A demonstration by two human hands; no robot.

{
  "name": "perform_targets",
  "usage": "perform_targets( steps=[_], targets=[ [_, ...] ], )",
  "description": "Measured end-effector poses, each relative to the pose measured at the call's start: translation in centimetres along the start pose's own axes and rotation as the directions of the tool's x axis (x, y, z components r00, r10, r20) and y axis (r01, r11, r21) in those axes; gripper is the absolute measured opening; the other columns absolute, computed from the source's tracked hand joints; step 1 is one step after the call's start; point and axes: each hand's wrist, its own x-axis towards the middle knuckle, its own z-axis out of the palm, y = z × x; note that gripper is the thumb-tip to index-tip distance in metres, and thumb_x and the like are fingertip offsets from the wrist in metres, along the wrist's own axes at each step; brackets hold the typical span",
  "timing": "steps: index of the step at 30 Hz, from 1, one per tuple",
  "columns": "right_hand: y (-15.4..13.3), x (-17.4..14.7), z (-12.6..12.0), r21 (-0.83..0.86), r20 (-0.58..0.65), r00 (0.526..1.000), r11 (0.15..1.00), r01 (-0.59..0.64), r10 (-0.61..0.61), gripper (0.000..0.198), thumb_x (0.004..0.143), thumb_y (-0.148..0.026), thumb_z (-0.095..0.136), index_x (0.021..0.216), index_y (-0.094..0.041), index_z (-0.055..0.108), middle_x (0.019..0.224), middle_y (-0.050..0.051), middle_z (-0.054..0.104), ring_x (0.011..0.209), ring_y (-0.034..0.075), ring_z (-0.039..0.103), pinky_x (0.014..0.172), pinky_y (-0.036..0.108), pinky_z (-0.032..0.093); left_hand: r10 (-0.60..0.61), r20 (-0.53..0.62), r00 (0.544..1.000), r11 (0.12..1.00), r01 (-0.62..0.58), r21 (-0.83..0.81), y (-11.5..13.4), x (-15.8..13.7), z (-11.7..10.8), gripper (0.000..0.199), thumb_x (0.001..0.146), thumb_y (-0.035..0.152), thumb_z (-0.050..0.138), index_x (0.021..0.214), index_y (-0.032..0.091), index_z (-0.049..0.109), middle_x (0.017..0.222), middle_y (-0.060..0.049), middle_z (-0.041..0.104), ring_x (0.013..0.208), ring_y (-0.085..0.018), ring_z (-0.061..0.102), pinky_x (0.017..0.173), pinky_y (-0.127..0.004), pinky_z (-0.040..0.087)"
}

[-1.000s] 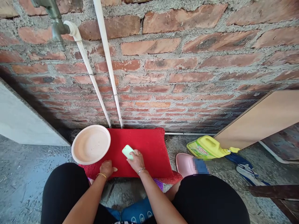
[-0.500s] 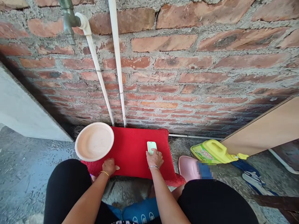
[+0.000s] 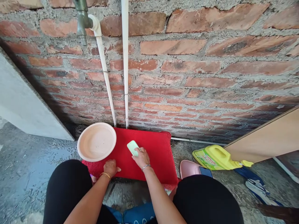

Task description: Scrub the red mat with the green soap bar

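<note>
A red cloth (image 3: 154, 155) with a fuzzy edge lies spread over a low flat support between my knees and the wall. My right hand (image 3: 142, 158) grips a pale green scrub brush (image 3: 133, 147) with a rounded back. It lies tilted to the left against the cloth's middle, its underside hidden. My left hand (image 3: 111, 168) is closed at the near edge of the cloth, thumb pointing right; it holds the cloth down there, the fingertips out of sight. Just beyond that hand a pale pink basin (image 3: 97, 141) stands on the cloth's left end.
A brick wall (image 3: 173, 46) with white pipes (image 3: 125, 62) and a tap (image 3: 82, 25) rises behind. At right lie a yellow detergent bottle (image 3: 217, 157), a pink plastic item (image 3: 188, 168) bearing a phone (image 3: 206, 171), and dark blue-and-white footwear (image 3: 259, 188). Boards lean at both sides.
My right hand has slid the scrub brush leftward across the cloth and turned it to a slant. The left hand stays on the cloth's near edge. The whole view has shifted slightly.
</note>
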Motion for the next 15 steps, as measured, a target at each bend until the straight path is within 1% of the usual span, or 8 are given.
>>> perform_targets(
  steps=[2, 3, 5, 7, 9, 12, 14, 15],
  targets=[
    [-1.2, 0.2, 1.0, -0.009, 0.016, 0.994, 0.994, 0.111, -0.111, 0.036, 0.07, -0.03, 0.067, 0.106, -0.031, 0.065, 0.104, 0.004, 0.057, 0.096, 0.02, 0.054, 0.084, 0.029, 0.039, 0.014, -0.01, 1.0, 1.0, -0.014, 0.001, -0.1, 0.0, 0.1, 0.046, 0.074, 0.043, 0.065, 0.109, 0.014, 0.062, 0.114, -0.013, 0.066, 0.107, -0.024, 0.061, 0.088, -0.031, 0.047],
    [-1.5, 0.4, 1.3, -0.012, 0.02, 0.993, 0.993, 0.118, -0.118, 0.035, 0.07, -0.029, 0.067, 0.105, -0.031, 0.066, 0.104, 0.004, 0.057, 0.095, 0.02, 0.053, 0.084, 0.029, 0.038, 0.021, -0.016, 1.0, 1.0, -0.021, 0.004, -0.2, 0.1, 0.2, 0.045, 0.074, 0.043, 0.065, 0.109, 0.014, 0.062, 0.113, -0.013, 0.066, 0.107, -0.024, 0.061, 0.088, -0.031, 0.047],
    [-1.1, 0.6, 1.4, -0.01, 0.014, 0.998, 0.998, 0.062, -0.061, 0.035, 0.071, -0.029, 0.067, 0.105, -0.031, 0.067, 0.103, 0.005, 0.057, 0.093, 0.02, 0.054, 0.083, 0.029, 0.039, 0.028, -0.02, 0.999, 1.0, -0.028, 0.013, -0.2, 0.2, 0.4, 0.045, 0.074, 0.044, 0.064, 0.108, 0.015, 0.062, 0.113, -0.013, 0.066, 0.106, -0.024, 0.061, 0.087, -0.031, 0.047],
    [0.1, 0.7, 1.1, -0.005, -0.022, 0.998, 0.999, -0.054, 0.054, 0.035, 0.072, -0.032, 0.066, 0.107, -0.031, 0.067, 0.102, 0.006, 0.057, 0.091, 0.021, 0.055, 0.081, 0.03, 0.04, 0.028, -0.016, 0.999, 0.999, -0.028, 0.022, -0.3, 0.3, 0.6, 0.045, 0.075, 0.045, 0.064, 0.109, 0.015, 0.062, 0.113, -0.013, 0.066, 0.107, -0.024, 0.061, 0.087, -0.031, 0.047],
    [1.7, 0.7, 0.4, 0.007, -0.08, 0.974, 0.977, -0.212, 0.212, 0.037, 0.074, -0.036, 0.064, 0.11, -0.03, 0.066, 0.101, 0.007, 0.057, 0.091, 0.022, 0.055, 0.078, 0.031, 0.041, 0.034, -0.014, 0.999, 0.999, -0.034, 0.026, -0.3, 0.4, 0.6, 0.045, 0.075, 0.045, 0.064, 0.109, 0.015, 0.062, 0.114, -0.013, 0.066, 0.107, -0.024, 0.061, 0.088, -0.031, 0.047],
    [3.8, 0.3, -0.7, 0.063, -0.134, 0.874, 0.884, -0.462, 0.467, 0.04, 0.079, -0.043, 0.057, 0.116, -0.029, 0.063, 0.102, 0.01, 0.056, 0.092, 0.025, 0.056, 0.072, 0.033, 0.043, 0.034, -0.012, 0.999, 0.999, -0.034, 0.022, -0.3, 0.7, 0.7, 0.046, 0.075, 0.046, 0.064, 0.109, 0.015, 0.063, 0.114, -0.014, 0.066, 0.107, -0.025, 0.061, 0.088, -0.031, 0.046],
    [4.5, 0.0, -1.2, 0.12, -0.119, 0.81, 0.818, -0.562, 0.574, 0.045, 0.082, -0.05, 0.051, 0.121, -0.028, 0.059, 0.104, 0.011, 0.055, 0.091, 0.026, 0.057, 0.069, 0.035, 0.043, 0.027, -0.006, 1.0, 0.999, -0.027, 0.018, -0.3, 0.8, 0.7, 0.046, 0.075, 0.046, 0.065, 0.109, 0.015, 0.063, 0.114, -0.015, 0.066, 0.107, -0.025, 0.061, 0.088, -0.031, 0.046],
    [4.7, -0.1, -1.4, 0.143, -0.102, 0.793, 0.798, -0.586, 0.601, 0.048, 0.083, -0.053, 0.049, 0.124, -0.028, 0.057, 0.105, 0.012, 0.055, 0.091, 0.027, 0.058, 0.068, 0.036, 0.044, 0.023, -0.004, 1.0, 1.0, -0.023, 0.017, -0.3, 0.8, 0.7, 0.046, 0.075, 0.045, 0.065, 0.109, 0.014, 0.063, 0.114, -0.015, 0.066, 0.108, -0.025, 0.061, 0.087, -0.031, 0.046]
  ],
)
